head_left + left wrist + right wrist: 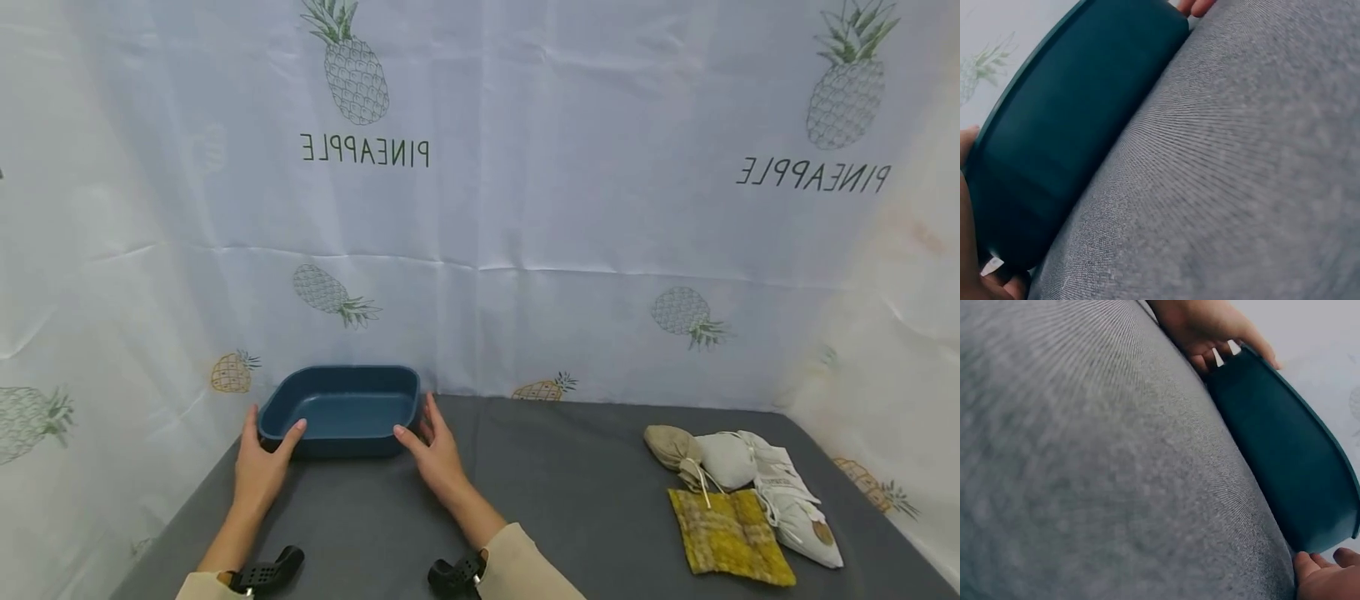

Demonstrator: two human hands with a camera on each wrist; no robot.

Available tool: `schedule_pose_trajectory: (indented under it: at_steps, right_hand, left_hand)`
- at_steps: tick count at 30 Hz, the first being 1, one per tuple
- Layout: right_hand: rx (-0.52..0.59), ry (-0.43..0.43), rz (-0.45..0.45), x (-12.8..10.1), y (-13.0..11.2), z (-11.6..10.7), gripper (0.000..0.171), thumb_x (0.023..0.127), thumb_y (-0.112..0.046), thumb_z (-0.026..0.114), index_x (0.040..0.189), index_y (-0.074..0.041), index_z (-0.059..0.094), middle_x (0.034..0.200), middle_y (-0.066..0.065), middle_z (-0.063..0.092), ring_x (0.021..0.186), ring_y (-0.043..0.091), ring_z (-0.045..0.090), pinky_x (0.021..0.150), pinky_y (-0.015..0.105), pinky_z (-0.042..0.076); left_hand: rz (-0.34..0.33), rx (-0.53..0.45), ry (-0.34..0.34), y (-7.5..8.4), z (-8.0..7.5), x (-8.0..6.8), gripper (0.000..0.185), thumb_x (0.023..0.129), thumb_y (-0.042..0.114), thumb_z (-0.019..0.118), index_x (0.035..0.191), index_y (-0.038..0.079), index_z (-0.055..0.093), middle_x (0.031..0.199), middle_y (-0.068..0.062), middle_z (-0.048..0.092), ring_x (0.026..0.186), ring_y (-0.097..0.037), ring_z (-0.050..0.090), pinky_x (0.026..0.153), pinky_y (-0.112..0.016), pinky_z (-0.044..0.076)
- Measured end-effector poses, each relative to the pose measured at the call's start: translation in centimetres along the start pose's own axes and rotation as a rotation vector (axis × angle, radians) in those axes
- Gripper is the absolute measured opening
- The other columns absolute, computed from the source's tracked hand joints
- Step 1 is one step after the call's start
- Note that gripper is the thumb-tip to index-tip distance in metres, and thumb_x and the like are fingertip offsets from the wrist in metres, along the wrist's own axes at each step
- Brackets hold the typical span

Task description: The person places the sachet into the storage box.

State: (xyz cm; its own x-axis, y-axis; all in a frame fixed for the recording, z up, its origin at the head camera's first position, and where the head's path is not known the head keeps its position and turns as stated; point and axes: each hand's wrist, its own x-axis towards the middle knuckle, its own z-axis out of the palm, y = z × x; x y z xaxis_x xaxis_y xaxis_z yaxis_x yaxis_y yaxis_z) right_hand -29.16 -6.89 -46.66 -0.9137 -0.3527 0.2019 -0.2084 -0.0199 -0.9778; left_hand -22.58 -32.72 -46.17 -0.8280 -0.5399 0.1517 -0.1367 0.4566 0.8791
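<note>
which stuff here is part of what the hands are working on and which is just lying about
In hand:
- blue tray, at the back left of the grey table
- left hand holding its left corner
- right hand holding its right corner

Lying about:
- tan pouch
- white pouches
- yellow woven cloth
All sit apart at the table's right.

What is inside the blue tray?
The blue tray looks empty: only its bare blue floor shows. The near wall hides the strip of floor just behind it. The left hand and right hand grip its corners.
</note>
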Motion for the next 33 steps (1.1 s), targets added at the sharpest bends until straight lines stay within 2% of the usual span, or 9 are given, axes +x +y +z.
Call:
schedule_pose_trajectory:
  at_steps: [6,9,14,19,22,28,31,33]
  right_hand:
    - [-0.109,0.007,-0.054,-0.3,0.0,-1.0,0.086,0.099,-0.039,0.065,0.164,-0.012,0.016,0.168,0.017,0.025,0.152,0.038,0.033,0.116,0.053,0.040]
    - [-0.182,0.019,-0.050,-0.6,-0.2,-1.4,0.088,0.097,-0.043,0.066,0.163,-0.013,0.017,0.168,0.014,0.026,0.152,0.035,0.034,0.115,0.049,0.043]
    - [-0.239,0.037,-0.055,-1.2,-0.1,-1.7,0.091,0.096,-0.047,0.067,0.163,-0.011,0.018,0.167,0.014,0.026,0.151,0.035,0.036,0.113,0.049,0.045]
    - [-0.316,0.101,-0.046,-2.0,0.2,-2.4,0.093,0.094,-0.051,0.068,0.164,-0.014,0.018,0.166,0.014,0.029,0.147,0.034,0.041,0.109,0.050,0.049]
    - [-0.339,0.131,-0.046,-2.5,0.3,-3.0,0.095,0.093,-0.053,0.069,0.164,-0.015,0.019,0.165,0.015,0.031,0.146,0.035,0.043,0.107,0.051,0.049]
    - [-0.363,0.095,-0.061,-3.5,0.7,-4.3,0.096,0.092,-0.052,0.070,0.163,-0.012,0.020,0.163,0.018,0.034,0.144,0.036,0.045,0.107,0.050,0.050]
    - [-0.360,0.088,-0.074,-3.8,0.8,-5.2,0.095,0.092,-0.050,0.071,0.163,-0.012,0.022,0.163,0.017,0.035,0.144,0.036,0.046,0.107,0.049,0.050]
    - [-0.363,0.089,-0.083,-4.0,0.7,-5.8,0.093,0.093,-0.049,0.071,0.162,-0.011,0.022,0.163,0.017,0.035,0.144,0.036,0.045,0.107,0.050,0.050]
  left_hand:
    - [0.037,0.025,-0.052,1.1,0.9,0.2,0.097,0.098,0.055,0.058,0.165,0.019,-0.003,0.170,-0.022,0.006,0.150,-0.053,0.021,0.117,-0.071,0.022]
    - [0.046,0.035,-0.060,1.6,1.1,0.2,0.097,0.097,0.055,0.058,0.165,0.017,0.000,0.169,-0.025,0.010,0.149,-0.054,0.023,0.116,-0.071,0.024]
    - [0.051,0.050,-0.080,1.8,1.5,-0.3,0.098,0.097,0.054,0.059,0.165,0.014,0.001,0.168,-0.027,0.012,0.148,-0.054,0.025,0.114,-0.070,0.027]
    - [0.072,0.086,-0.122,2.1,2.4,-1.0,0.102,0.096,0.057,0.060,0.164,0.011,0.000,0.164,-0.033,0.017,0.144,-0.055,0.031,0.109,-0.070,0.034]
    - [0.081,0.097,-0.142,2.4,3.1,-1.4,0.104,0.095,0.058,0.060,0.164,0.009,-0.001,0.163,-0.035,0.017,0.142,-0.056,0.032,0.108,-0.070,0.034]
    - [0.059,0.072,-0.150,2.4,3.6,-2.9,0.105,0.095,0.055,0.064,0.162,0.007,-0.002,0.161,-0.039,0.017,0.140,-0.057,0.034,0.108,-0.069,0.034]
    - [0.065,0.069,-0.166,2.7,3.7,-3.4,0.106,0.094,0.054,0.064,0.161,0.006,-0.002,0.159,-0.041,0.019,0.135,-0.057,0.039,0.103,-0.068,0.038]
    - [0.075,0.078,-0.179,3.0,4.0,-3.7,0.108,0.094,0.055,0.065,0.162,0.007,-0.004,0.161,-0.039,0.017,0.138,-0.057,0.037,0.104,-0.070,0.037]
